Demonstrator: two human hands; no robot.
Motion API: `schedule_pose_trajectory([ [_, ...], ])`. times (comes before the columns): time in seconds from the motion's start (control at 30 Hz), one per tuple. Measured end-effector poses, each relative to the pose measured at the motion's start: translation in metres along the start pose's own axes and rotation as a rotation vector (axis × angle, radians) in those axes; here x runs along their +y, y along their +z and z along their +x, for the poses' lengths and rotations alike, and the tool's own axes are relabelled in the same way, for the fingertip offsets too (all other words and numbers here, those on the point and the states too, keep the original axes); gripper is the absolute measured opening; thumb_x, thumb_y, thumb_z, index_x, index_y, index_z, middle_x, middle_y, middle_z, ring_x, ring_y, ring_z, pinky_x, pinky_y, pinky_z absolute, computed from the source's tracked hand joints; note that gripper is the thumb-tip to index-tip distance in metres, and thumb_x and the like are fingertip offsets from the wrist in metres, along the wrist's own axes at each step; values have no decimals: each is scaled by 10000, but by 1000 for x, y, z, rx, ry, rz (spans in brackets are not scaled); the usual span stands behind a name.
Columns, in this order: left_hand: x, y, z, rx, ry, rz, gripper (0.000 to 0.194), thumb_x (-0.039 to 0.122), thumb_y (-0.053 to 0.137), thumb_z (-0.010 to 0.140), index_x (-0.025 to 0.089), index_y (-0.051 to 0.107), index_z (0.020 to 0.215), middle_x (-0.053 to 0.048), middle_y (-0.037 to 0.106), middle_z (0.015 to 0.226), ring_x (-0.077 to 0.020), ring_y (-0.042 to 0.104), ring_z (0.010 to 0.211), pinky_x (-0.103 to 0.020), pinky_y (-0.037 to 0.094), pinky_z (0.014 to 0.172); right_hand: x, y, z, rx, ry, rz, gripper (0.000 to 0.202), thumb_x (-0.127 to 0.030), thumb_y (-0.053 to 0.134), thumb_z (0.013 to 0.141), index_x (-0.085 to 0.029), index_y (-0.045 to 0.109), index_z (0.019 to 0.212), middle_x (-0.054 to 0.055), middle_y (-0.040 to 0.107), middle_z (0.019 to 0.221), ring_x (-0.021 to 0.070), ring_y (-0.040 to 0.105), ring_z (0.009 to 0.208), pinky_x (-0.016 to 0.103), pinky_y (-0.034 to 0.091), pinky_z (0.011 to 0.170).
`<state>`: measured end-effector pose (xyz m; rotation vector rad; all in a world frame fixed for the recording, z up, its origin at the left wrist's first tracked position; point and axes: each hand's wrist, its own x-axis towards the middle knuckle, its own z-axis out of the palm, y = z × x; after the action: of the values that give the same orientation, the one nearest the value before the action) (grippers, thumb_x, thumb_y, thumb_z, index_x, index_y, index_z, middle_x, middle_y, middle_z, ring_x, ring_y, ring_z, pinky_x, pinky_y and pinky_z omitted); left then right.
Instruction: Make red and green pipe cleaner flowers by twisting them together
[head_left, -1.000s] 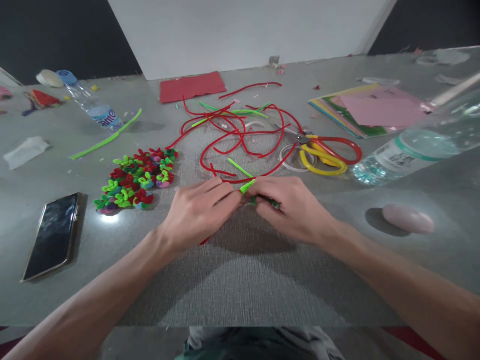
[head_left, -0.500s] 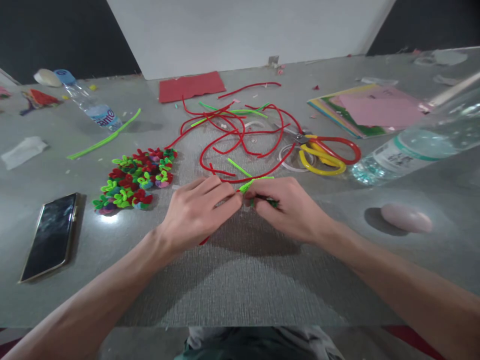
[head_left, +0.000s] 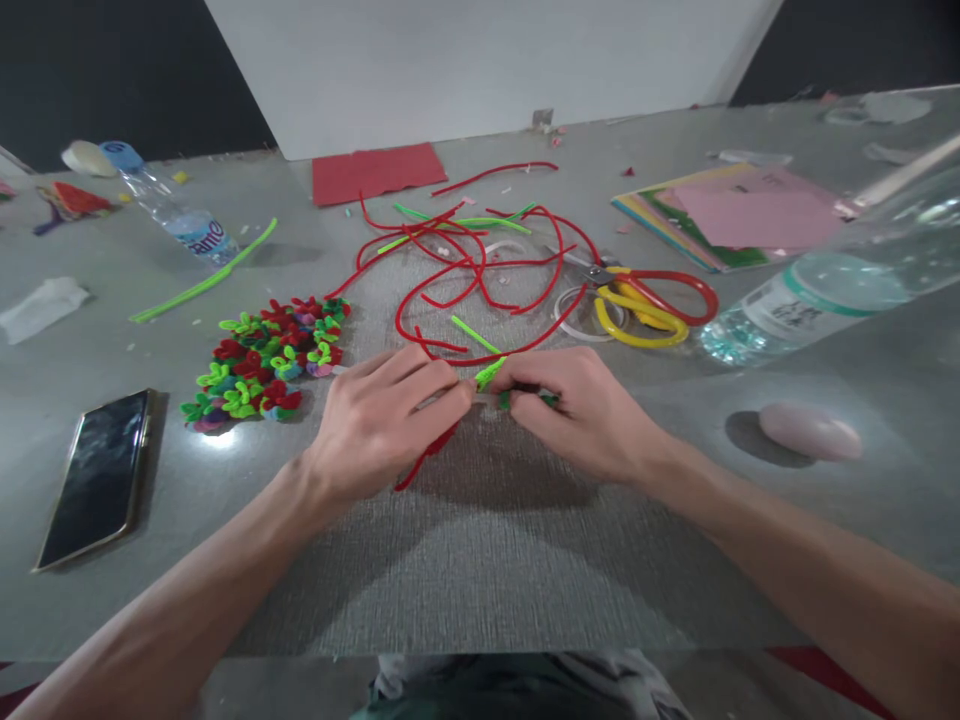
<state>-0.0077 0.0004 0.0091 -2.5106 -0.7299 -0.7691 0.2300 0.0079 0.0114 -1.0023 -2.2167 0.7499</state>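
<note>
My left hand (head_left: pixel 394 415) is closed in a pinch at the table's middle, its fingertips meeting those of my right hand (head_left: pixel 577 405). A red fuzzy pipe cleaner (head_left: pixel 427 462) sticks out below the left palm, partly hidden by it. Between the two sets of fingertips shows a bright green pipe cleaner (head_left: pixel 490 374), pinched by my right thumb and forefinger. A bit of dark green pipe cleaner (head_left: pixel 550 400) peeks from within the curled right fingers. Just beyond the hands lie loose red pipe cleaners (head_left: pixel 480 265). To the left is a cluster of finished red and green pipe-cleaner flowers (head_left: pixel 251 365).
Scissors (head_left: pixel 645 300) with red and yellow handles lie beyond my right hand, near a large water bottle (head_left: pixel 802 300) and a pink oval object (head_left: pixel 810 432). At left are a phone (head_left: pixel 96 480), a small bottle (head_left: pixel 184 215) and green pipe cleaners (head_left: pixel 206 285). Red paper (head_left: pixel 379 174) lies at the back.
More of the red pipe cleaner shows beneath my left hand. Less green sticks out past the right fingertips. The whole view has shifted slightly.
</note>
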Motion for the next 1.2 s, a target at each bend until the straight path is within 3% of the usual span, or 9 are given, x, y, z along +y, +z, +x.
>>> schedule_pose_trajectory([
  [0.13,-2,1,-1,26,-18,-51,103,133,658,1025,191,692,947,0,769,870,-168,619,748,-317,532,660,1,-2,0,8,16,30,243,-106,488,872,-172,714,812,-5,675,716,124,551,640,278,377,644],
  [0.3,-6,4,-4,41,-93,-48,46,197,707,1009,187,703,965,-4,753,830,-168,649,734,-313,516,650,7,-8,-1,59,48,178,327,-117,428,953,-172,744,1013,9,724,824,137,625,713,274,456,674],
  [0.43,-7,3,-4,61,-125,-35,47,209,702,1011,186,709,971,-10,751,812,-164,688,737,-295,500,640,8,-7,-3,147,-81,126,214,-177,595,934,-196,705,1117,23,751,952,161,669,815,297,515,757],
  [0.53,-7,2,-5,64,-143,-28,32,204,700,1011,183,721,998,-15,770,833,-164,703,732,-293,501,634,6,-4,-5,201,-126,68,188,-178,719,888,-218,676,1067,15,753,966,157,666,796,304,535,773],
  [0.77,-14,2,-7,75,-171,-54,33,182,708,997,186,732,1020,-19,804,887,-176,734,787,-299,560,714,7,-5,-4,329,-108,79,110,-166,722,907,-249,649,902,-5,735,836,148,649,699,304,544,664],
  [1.2,-18,3,-7,94,-152,-45,40,207,714,1008,190,730,976,-12,783,824,-163,722,750,-281,525,650,12,-7,-3,320,-15,221,165,-143,726,823,-267,619,843,5,690,818,178,629,738,326,543,654],
])
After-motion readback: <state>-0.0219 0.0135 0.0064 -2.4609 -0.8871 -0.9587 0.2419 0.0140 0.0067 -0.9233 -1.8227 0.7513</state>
